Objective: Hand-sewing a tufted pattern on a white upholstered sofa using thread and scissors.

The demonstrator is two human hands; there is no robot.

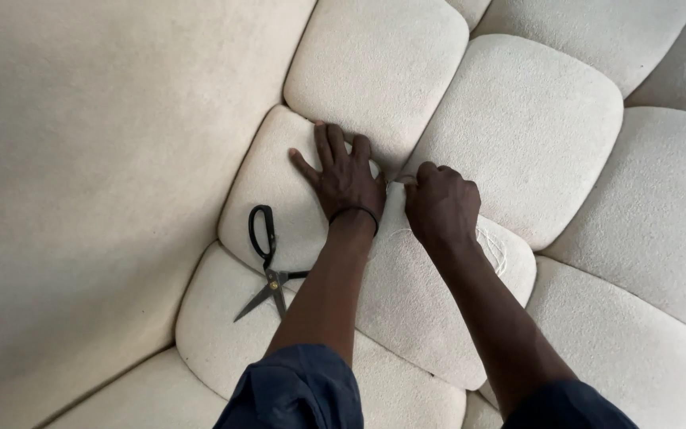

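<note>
While flat on cushion (311,199), left hand (343,179); right hand (442,202) pinching thread (492,246).

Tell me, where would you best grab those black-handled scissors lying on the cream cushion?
Probably by the black-handled metal scissors' oval loop handle, coming from above: it lies flat and unobstructed on the cream upholstered cushion, left of the left hand. The blades are open and point away downwards.

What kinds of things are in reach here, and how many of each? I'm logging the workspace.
Hands: 2, the left hand flat on the cream cushions, the right hand pinching at the seam
Scissors: 1, black-handled, open
Wristband: 1, black
White thread: 1 loose bunch
Total: 5
</note>
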